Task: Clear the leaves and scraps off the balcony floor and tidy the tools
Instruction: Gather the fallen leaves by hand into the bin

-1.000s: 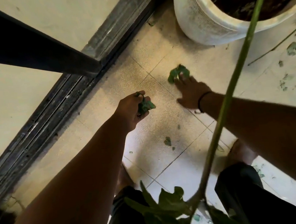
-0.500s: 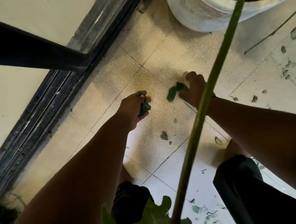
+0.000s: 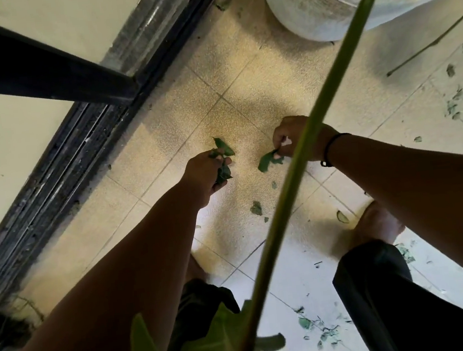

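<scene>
Gripping, left hand [image 3: 207, 172]: fingers curled round a crumpled bunch of leaves [image 3: 222, 162], dark green, jutting from the fist.
Right hand [image 3: 296, 137]: fingertips pinching one curled green leaf [image 3: 268, 160], which hangs just below the hand, above the floor.
Floor [image 3: 184, 117]: pale speckled tiles, thin grout lines.
Scraps [image 3: 256, 208]: small torn green bits lying between the forearms, more scattered at right.
Pot [image 3: 312, 4]: round, white, scuffed, at top.

We see uneven daylight: the floor [image 3: 242, 68] glows warm yellow in the middle and turns pale and washed out at lower right. Our arms and legs show as dark shapes and cast soft shadows. The green stalk [image 3: 302, 150] close to the lens is blurred. Straight lines bow near the edges.
</scene>
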The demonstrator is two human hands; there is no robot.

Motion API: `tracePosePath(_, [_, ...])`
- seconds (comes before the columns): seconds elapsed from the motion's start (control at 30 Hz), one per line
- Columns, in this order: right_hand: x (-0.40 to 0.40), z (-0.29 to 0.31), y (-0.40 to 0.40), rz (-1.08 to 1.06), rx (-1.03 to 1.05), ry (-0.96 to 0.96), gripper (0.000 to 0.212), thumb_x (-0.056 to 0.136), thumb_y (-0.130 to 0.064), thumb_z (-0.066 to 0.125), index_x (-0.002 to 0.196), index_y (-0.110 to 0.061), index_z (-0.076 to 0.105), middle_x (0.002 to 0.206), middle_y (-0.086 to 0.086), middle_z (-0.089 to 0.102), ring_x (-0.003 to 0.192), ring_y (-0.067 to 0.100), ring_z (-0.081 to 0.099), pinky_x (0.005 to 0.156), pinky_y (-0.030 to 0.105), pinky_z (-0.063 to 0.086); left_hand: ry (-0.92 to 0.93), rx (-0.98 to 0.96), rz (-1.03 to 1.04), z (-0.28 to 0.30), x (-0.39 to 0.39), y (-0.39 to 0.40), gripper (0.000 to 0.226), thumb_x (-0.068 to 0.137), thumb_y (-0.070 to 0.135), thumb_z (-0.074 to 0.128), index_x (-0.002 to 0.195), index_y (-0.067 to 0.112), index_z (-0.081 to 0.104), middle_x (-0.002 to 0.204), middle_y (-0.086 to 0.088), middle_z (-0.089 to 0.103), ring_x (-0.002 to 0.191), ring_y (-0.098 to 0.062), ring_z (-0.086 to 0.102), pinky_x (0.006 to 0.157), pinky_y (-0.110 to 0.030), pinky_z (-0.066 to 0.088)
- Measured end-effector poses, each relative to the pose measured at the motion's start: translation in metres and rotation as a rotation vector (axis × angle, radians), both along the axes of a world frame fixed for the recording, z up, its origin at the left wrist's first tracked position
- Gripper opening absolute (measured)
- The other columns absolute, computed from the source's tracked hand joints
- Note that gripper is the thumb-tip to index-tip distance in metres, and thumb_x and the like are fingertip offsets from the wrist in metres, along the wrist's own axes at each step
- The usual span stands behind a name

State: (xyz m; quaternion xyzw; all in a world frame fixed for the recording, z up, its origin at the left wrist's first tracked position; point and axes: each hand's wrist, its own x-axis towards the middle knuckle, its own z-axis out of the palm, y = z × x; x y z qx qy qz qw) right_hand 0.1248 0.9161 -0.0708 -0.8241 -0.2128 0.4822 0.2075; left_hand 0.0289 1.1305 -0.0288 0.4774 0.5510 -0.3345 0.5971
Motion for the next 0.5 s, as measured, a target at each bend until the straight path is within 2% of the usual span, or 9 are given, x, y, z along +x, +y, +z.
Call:
tracePosePath(0.1, [-0.002, 0.001, 0.020, 0.040, -0.008, 0.050, 0.018, 0.077, -0.016, 0.076, 0.073, -0.016, 0.058, 0.078, -0.010, 0.054, 0.082, 0.018, 0.057, 0.064, 0.024, 0.040, -0.004, 0.030, -0.009, -0.002, -0.001, 0.002, 0.016, 0.103, 0.010, 0.045, 0.101, 0.019, 0.058, 0.093, 0.003, 0.066, 0.080, -0.009, 0.059, 0.068, -0.024, 0.050])
tracePosePath(0.17, [-0.004, 0.006, 0.034, -0.035, -0.001, 0.142, 0.024, 0.076, -0.008, 0.073, 0.066, -0.015, 0.052, 0.074, -0.006, 0.060, 0.076, 0.016, 0.060, 0.062, 0.024, 0.041, -0.003, 0.054, -0.018, -0.003, -0.001, 0.002, 0.019, 0.103, 0.009, 0.046, 0.093, 0.020, 0.057, 0.086, 0.005, 0.065, 0.074, -0.007, 0.059, 0.067, -0.023, 0.049])
tracePosePath(0.23, [-0.008, 0.019, 0.047, -0.158, 0.025, 0.320, 0.029, 0.077, -0.003, 0.074, 0.067, -0.016, 0.051, 0.071, -0.003, 0.061, 0.065, 0.009, 0.059, 0.059, 0.025, 0.046, -0.020, 0.051, -0.025, -0.003, -0.002, 0.003, 0.015, 0.102, 0.006, 0.047, 0.100, 0.017, 0.058, 0.088, 0.004, 0.066, 0.075, -0.007, 0.060, 0.065, -0.023, 0.051])
tracePosePath(0.33, [-0.022, 0.036, 0.063, -0.345, 0.136, 0.612, 0.025, 0.078, 0.002, 0.074, 0.073, -0.012, 0.054, 0.074, 0.006, 0.064, 0.066, 0.015, 0.065, 0.063, 0.027, 0.058, -0.099, -0.074, -0.039, 0.000, -0.005, 0.006, 0.022, 0.099, 0.000, 0.046, 0.105, 0.013, 0.063, 0.089, -0.002, 0.067, 0.075, -0.013, 0.062, 0.060, -0.022, 0.054])
tracePosePath(0.4, [-0.031, 0.039, 0.070, -0.415, 0.175, 0.632, 0.026, 0.077, 0.000, 0.075, 0.073, -0.014, 0.055, 0.073, 0.008, 0.063, 0.067, 0.017, 0.063, 0.064, 0.029, 0.056, -0.136, -0.192, -0.063, 0.004, -0.007, 0.004, 0.025, 0.099, 0.002, 0.042, 0.101, 0.011, 0.065, 0.083, -0.006, 0.069, 0.067, -0.015, 0.062, 0.053, -0.021, 0.049])
tracePosePath(0.5, [-0.043, 0.037, 0.077, -0.466, 0.163, 0.442, 0.027, 0.077, -0.004, 0.078, 0.070, -0.017, 0.055, 0.066, -0.001, 0.060, 0.062, 0.011, 0.058, 0.057, 0.022, 0.049, -0.122, -0.295, 0.074, 0.006, -0.011, -0.001, 0.026, 0.099, 0.013, 0.037, 0.101, 0.006, 0.062, 0.076, -0.009, 0.068, 0.056, -0.015, 0.060, 0.044, -0.016, 0.042])
